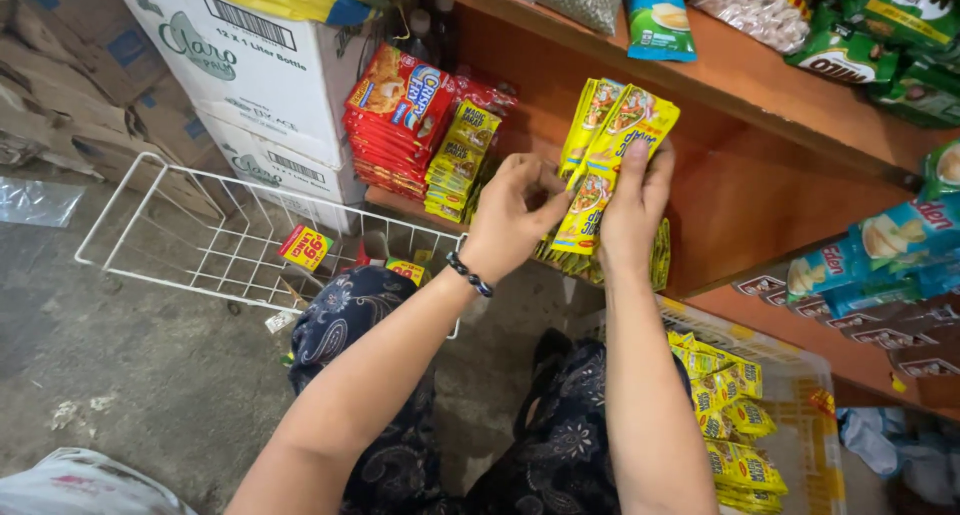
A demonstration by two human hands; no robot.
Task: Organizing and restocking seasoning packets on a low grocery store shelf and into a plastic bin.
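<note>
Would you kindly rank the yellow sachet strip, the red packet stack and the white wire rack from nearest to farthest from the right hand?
1. Yellow sachet strip: under the right hand.
2. Red packet stack: on the shelf, to the left.
3. White wire rack: on the floor, far left.

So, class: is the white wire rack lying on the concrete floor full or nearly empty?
Nearly empty. The white wire rack shows bare floor through most of its grid; only a small red and yellow packet and another small packet sit at its right end.
</note>
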